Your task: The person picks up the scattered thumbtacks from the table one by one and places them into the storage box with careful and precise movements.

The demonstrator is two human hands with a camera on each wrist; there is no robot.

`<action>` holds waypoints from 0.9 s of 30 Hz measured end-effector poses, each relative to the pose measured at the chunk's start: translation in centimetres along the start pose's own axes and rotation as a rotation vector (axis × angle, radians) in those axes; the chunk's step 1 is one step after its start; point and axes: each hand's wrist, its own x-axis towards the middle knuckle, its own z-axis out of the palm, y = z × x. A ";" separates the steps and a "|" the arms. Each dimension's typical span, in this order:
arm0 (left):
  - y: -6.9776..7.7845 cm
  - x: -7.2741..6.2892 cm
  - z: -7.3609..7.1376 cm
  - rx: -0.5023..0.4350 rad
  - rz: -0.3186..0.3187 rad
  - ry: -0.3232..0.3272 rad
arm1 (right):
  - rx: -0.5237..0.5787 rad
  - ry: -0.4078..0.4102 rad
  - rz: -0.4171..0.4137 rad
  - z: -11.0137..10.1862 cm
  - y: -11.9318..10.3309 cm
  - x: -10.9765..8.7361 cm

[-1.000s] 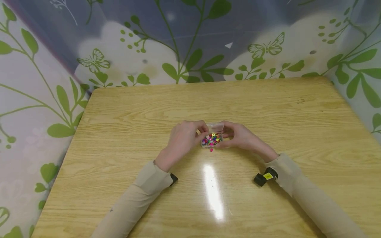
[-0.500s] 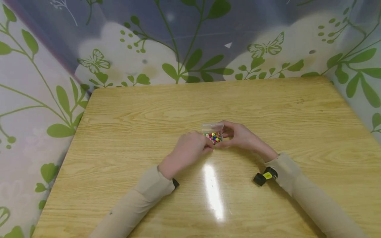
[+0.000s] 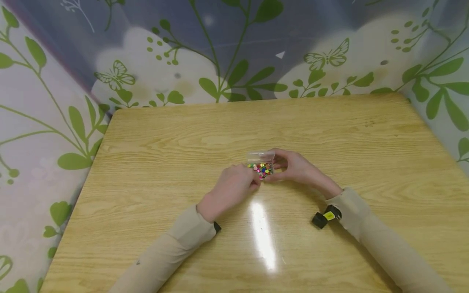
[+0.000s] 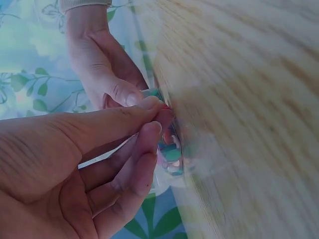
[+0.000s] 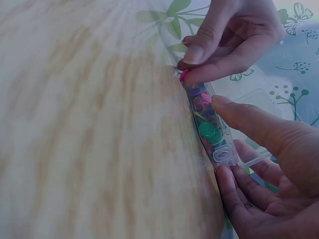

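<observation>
A small clear plastic box (image 5: 225, 158) filled with colourful thumbtacks (image 3: 264, 170) stands on the table, its see-through lid (image 3: 261, 156) raised at the back. My right hand (image 3: 298, 169) grips the box's right end, thumb on the near side and fingers behind. At the near left corner of the box is my left hand (image 3: 232, 187), pinching a pink thumbtack (image 5: 184, 75) between thumb and index finger, close to the table surface. Its other fingers are loosely bent in the left wrist view. In the head view, this hand covers the box's left front part.
The wood-grain table (image 3: 176, 134) meets a leaf-patterned wall covering (image 3: 238, 53) at the back and sides. A black wrist camera (image 3: 320, 220) is strapped beneath the right sleeve. A bright light reflection (image 3: 263, 238) lies on the table in front of the box.
My left hand has come from the box's back left side round to its near left corner. The pink thumbtack that lay before the box is now pinched in it. My right hand stays put.
</observation>
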 end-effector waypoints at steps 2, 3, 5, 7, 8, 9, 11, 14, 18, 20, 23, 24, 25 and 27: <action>-0.1 -0.1 0.0 -0.021 -0.002 0.009 | 0.001 -0.001 0.002 0.0 0.0 0.0; -0.2 -0.2 0.0 -0.031 -0.005 0.010 | -0.001 -0.001 0.004 0.0 0.0 0.0; -0.3 -0.3 0.0 -0.051 -0.018 0.010 | -0.009 -0.001 0.005 0.0 0.0 0.0; -0.4 -0.5 0.0 -0.064 -0.034 0.009 | -0.015 -0.001 0.004 0.0 0.0 0.0; -0.5 -0.5 0.0 -0.069 -0.043 0.007 | -0.015 -0.001 0.004 0.0 0.0 0.0; -0.6 -0.6 0.0 -0.071 -0.050 0.009 | -0.015 -0.001 0.003 0.0 0.0 0.0; -0.7 -0.8 -0.1 -0.072 -0.065 0.010 | -0.013 0.000 0.002 0.0 0.0 0.1; -0.9 -1.0 -0.2 -0.063 -0.065 0.017 | -0.009 0.004 0.003 0.0 0.0 0.1; -1.2 -1.4 -0.6 -0.013 -0.068 0.038 | -0.011 0.004 0.002 0.0 0.0 0.1; -1.4 -1.5 -0.7 0.019 -0.081 0.062 | -0.016 0.004 0.004 0.0 0.0 0.1; -1.7 -1.6 -0.7 0.048 -0.099 0.095 | -0.027 0.006 0.007 0.0 0.0 0.1; -1.8 -1.6 -0.7 0.049 -0.106 0.099 | -0.030 0.006 0.006 -0.1 0.0 0.1; -1.8 -1.5 -0.7 0.037 -0.112 0.098 | -0.033 0.008 0.009 0.0 0.0 0.1; -1.9 -1.5 -0.6 0.024 -0.121 0.085 | -0.032 0.008 0.007 0.0 0.0 0.1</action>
